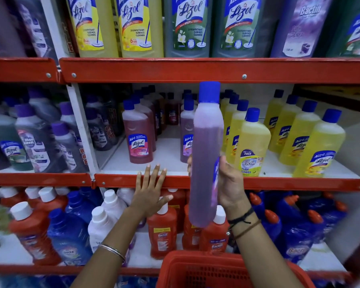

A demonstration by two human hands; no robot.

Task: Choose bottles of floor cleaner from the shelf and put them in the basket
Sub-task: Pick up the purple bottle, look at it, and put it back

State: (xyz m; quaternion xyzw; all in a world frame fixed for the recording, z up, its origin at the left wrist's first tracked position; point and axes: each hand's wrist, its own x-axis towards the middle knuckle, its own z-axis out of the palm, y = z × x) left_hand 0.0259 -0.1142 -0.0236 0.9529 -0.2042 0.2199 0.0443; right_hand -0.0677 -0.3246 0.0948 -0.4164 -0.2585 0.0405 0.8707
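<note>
Your left hand (151, 190) is spread flat, grip open and empty, its fingertips over the red edge of the middle shelf (121, 180). Your right hand (230, 183) has its grip closed around the lower half of a purple bottle (207, 154), held upright in front of the shelf, blue cap on top; its label faces sideways and cannot be read. Directly below, the red basket (206, 271) is cut off by the bottom edge, its inside hard to make out.
</note>
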